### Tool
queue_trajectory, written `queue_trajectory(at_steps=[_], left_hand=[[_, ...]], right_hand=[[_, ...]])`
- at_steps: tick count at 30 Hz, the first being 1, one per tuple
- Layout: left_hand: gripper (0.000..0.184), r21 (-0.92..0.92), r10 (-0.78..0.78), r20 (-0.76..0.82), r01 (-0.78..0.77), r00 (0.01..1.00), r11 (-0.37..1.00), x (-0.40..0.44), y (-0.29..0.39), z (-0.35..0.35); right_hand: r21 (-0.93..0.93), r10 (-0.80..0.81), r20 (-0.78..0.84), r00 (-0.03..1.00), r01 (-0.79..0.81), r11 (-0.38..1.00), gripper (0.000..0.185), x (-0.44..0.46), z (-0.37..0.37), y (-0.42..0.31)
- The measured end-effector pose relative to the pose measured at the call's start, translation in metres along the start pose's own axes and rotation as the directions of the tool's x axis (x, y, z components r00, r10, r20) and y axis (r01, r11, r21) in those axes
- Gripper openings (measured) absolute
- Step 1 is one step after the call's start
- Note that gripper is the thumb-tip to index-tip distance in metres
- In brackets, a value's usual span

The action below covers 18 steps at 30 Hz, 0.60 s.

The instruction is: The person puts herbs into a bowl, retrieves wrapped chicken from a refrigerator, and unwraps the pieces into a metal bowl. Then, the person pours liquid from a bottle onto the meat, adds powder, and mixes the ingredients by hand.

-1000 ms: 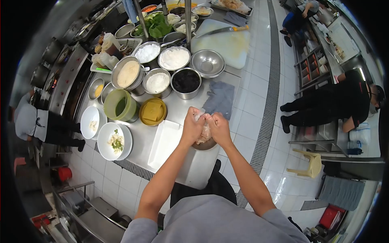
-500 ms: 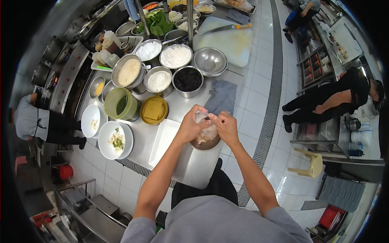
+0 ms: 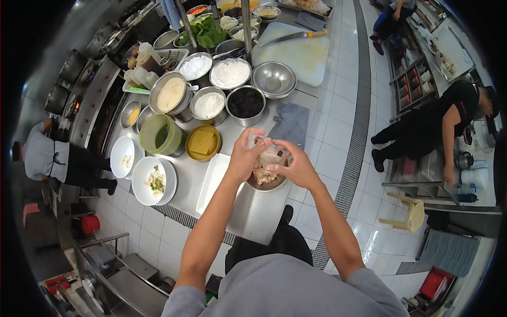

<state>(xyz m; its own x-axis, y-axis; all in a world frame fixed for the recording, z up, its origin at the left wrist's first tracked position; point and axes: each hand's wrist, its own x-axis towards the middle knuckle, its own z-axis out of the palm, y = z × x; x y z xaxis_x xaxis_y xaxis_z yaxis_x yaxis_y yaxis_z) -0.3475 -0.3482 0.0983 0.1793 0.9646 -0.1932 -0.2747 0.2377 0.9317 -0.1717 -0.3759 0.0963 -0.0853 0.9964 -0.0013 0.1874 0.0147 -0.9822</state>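
Between my two hands is a clear plastic bag (image 3: 271, 155), held over a metal bowl (image 3: 268, 188) near the table's end. Pale, raw-looking meat pieces (image 3: 262, 175) show in the bowl beneath it. My left hand (image 3: 244, 159) grips the bag's left side, fingers curled at its top. On the other side, my right hand (image 3: 299, 168) has its thumb and fingers curved round the bag. What the bag still holds is hard to make out. A grey cloth (image 3: 290, 122) lies just beyond my hands, and a white tray (image 3: 212, 182) is left of the bowl.
Metal bowls of white powder (image 3: 230, 72) and a dark ingredient (image 3: 245, 103) stand ahead. A knife (image 3: 290, 38) rests on the cutting board (image 3: 311, 66). White bowls (image 3: 149, 182) are at left. Co-workers stand at left (image 3: 47, 153) and right (image 3: 428, 124).
My right hand has gone from a pinch at the bag's top to a wider hold on its side. More meat pieces show in the bowl. The right co-worker's arm now reaches down.
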Motion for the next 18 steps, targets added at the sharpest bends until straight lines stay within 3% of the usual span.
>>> queue_trajectory(at_steps=[1, 2, 3, 5, 7, 8, 10, 11, 12, 14, 15, 17, 18], left_hand=[[0.030, -0.118, -0.032, 0.051, 0.038, 0.998, 0.992, 0.002, -0.002, -0.002], [0.030, -0.115, -0.028, 0.057, 0.035, 0.998, 0.993, 0.002, -0.003, -0.004], [0.031, -0.096, -0.080, 0.070, 0.086, 0.994, 0.992, 0.001, -0.002, -0.008], [0.032, -0.069, -0.128, 0.096, 0.134, 0.987, 0.989, 0.009, -0.002, -0.021], [0.034, 0.314, 0.210, 0.006, -0.201, 0.978, 0.928, 0.018, -0.008, -0.053], [0.034, 0.314, 0.200, 0.024, -0.197, 0.980, 0.929, 0.021, -0.014, -0.066], [0.033, 0.764, 0.125, 0.120, -0.172, 0.985, 0.622, 0.030, -0.012, -0.076], [0.032, 0.855, 0.088, 0.154, -0.177, 0.984, 0.487, 0.031, -0.015, -0.076], [0.032, 0.855, 0.086, 0.169, -0.190, 0.982, 0.483, 0.036, -0.020, -0.076], [0.032, 0.893, -0.121, 0.382, -0.333, 0.916, 0.302, 0.052, -0.041, -0.084], [0.025, 0.867, -0.046, 0.425, -0.391, 0.904, 0.308, 0.054, -0.051, -0.085], [0.019, 0.893, -0.053, 0.405, -0.383, 0.913, 0.237, 0.054, -0.052, -0.079], [0.019, 0.840, -0.047, 0.416, -0.364, 0.908, 0.402, 0.052, -0.056, -0.076]], right_hand=[[-0.161, -0.071, 0.054, 0.996, 0.079, 0.984, 0.025, 0.001, 0.001, 0.009], [-0.314, -0.135, 0.112, 0.984, 0.164, 0.935, 0.025, 0.001, 0.002, 0.018], [-0.314, -0.139, 0.102, 0.985, 0.165, 0.935, 0.025, 0.002, 0.003, 0.026], [-0.180, 0.061, 0.047, 0.997, -0.052, 0.982, 0.021, 0.007, 0.001, 0.038], [-0.087, 0.119, 0.024, 0.993, -0.117, 0.989, 0.020, 0.008, -0.005, 0.044], [0.002, 0.175, 0.020, 0.984, -0.175, 0.985, 0.019, 0.004, -0.007, 0.045], [0.091, 0.200, -0.039, 0.979, -0.195, 0.976, 0.018, -0.003, -0.003, 0.037], [0.179, 0.225, -0.069, 0.972, -0.210, 0.961, 0.017, -0.006, -0.001, 0.033], [0.183, 0.223, -0.083, 0.971, -0.206, 0.961, 0.017, -0.009, 0.000, 0.033], [0.501, 0.230, -0.127, 0.965, -0.138, 0.854, 0.025, -0.017, 0.002, 0.038], [0.509, 0.240, -0.154, 0.958, -0.131, 0.851, 0.025, -0.024, -0.002, 0.034], [0.593, 0.261, -0.270, 0.927, -0.054, 0.803, 0.036, -0.056, -0.024, 0.024], [0.584, 0.285, -0.340, 0.896, -0.036, 0.811, 0.036, -0.080, -0.040, 0.032]])
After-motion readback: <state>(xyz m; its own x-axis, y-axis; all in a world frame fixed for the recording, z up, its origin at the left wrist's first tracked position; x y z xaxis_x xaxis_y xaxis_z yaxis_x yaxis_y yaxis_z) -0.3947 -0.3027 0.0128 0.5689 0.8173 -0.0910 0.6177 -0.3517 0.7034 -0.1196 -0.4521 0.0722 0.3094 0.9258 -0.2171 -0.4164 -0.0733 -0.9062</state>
